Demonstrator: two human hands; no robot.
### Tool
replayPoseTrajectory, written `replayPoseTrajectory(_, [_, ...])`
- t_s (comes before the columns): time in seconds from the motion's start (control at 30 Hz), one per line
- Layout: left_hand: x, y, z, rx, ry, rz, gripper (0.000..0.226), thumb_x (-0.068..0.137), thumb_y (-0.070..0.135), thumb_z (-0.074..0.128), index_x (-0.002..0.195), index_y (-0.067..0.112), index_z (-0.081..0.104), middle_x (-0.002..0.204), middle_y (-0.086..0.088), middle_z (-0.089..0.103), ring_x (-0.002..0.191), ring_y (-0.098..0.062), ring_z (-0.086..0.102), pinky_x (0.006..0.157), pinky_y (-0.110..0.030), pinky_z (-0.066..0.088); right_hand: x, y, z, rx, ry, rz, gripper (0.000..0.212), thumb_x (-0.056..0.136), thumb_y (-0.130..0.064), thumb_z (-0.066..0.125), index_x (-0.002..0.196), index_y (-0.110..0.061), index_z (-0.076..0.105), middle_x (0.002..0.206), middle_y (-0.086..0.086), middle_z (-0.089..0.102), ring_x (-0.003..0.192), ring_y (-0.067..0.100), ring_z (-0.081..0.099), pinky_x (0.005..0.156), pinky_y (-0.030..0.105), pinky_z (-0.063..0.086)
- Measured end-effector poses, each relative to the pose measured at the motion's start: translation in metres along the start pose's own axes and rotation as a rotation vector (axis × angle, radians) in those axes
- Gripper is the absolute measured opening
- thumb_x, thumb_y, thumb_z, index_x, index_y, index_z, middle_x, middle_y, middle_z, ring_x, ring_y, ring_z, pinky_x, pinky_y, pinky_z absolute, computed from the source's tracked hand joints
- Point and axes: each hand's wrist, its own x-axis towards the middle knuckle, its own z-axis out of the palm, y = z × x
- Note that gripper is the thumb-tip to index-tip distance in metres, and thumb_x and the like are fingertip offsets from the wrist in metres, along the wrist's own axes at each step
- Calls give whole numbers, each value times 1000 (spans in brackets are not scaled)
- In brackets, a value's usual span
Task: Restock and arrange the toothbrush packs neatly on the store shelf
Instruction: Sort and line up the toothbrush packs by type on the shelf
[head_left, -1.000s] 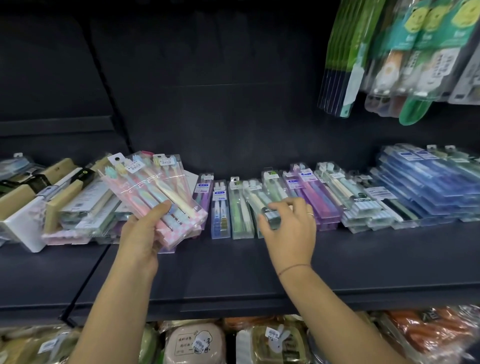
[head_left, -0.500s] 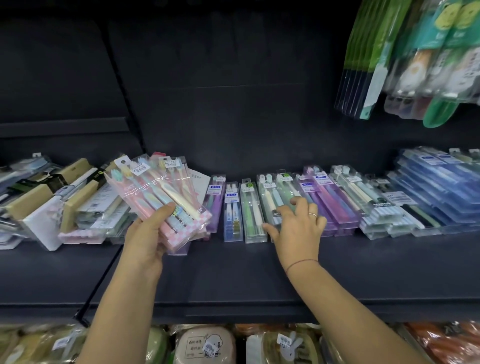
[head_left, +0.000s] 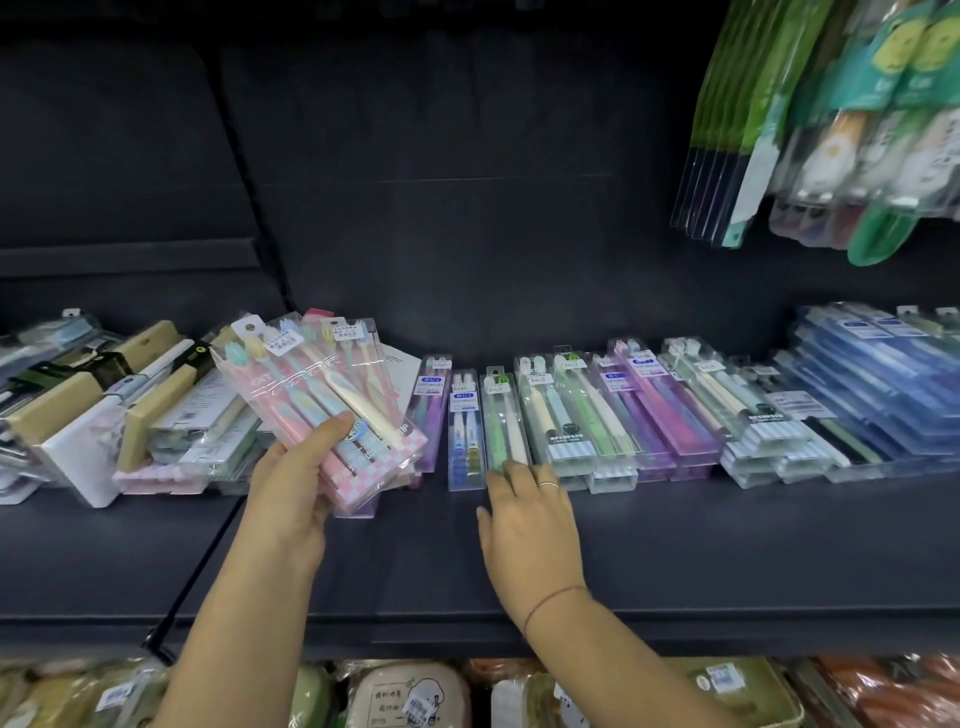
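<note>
- The right hand (head_left: 530, 525) has slid back toward the front of the shelf (head_left: 727, 545). A second ago it was up on top of the row, pinching at a clear pack.
- Now its fingers (head_left: 511, 475) lie pretty straight and hold nothing, with the tips just touching the near end of the green pack (head_left: 501, 421).
- To me that looks like a nudge to square up the front ends, not a pick-up.
- The blue pack (head_left: 464, 441) lies just left of those fingers and the purple packs (head_left: 639, 410) run off to their right. All lie flat, near ends roughly level.
- The left hand (head_left: 296, 483) hasn't really changed. Its thumb and fingers are still wrapped around the tilted stack of pink toothbrush packs (head_left: 322, 395), held above the shelf, well left of the right fingers.
- So the row seems nearly tidy, but the pink stack isn't shelved yet. It hides whatever spot is beneath it, so I can't tell where it goes.
</note>
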Motion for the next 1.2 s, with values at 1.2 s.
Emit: replayPoseTrajectory(1.2, [0,-6,6,33,-8,20,20,86,14,70,105,18,66,87,4,75,68,-5,71,67,-29,50,-34,14,-42,356,-68,526,39,73,-43,75,100,-18,65,91,-7,45,71,21,56,62,28,45])
